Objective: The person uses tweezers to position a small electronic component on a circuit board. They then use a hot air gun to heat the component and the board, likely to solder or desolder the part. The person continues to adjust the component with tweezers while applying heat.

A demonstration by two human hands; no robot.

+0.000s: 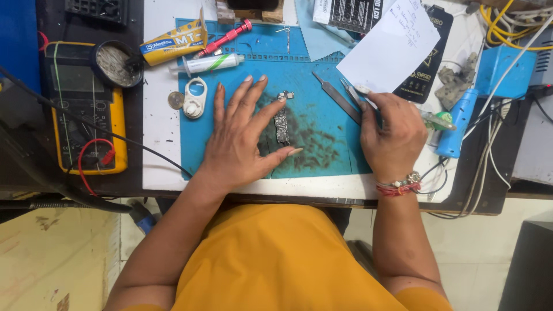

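We see even, bright light from above, soft shadows under each hand, slight glare on the white paper (390,46), mild edge bending, everything fairly sharp

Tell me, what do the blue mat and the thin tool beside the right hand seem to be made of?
The mat looks like matte silicone or rubber: flat blue, no shine, moulded ridges along its top, dark smudges. The thin tool looks like bare metal: grey, flat, a dull sheen. The right hand lies next to it; the left hand rests on the mat.

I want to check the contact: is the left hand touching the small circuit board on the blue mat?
Touching. The head view shows the left hand lying flat, fingers on the circuit board.
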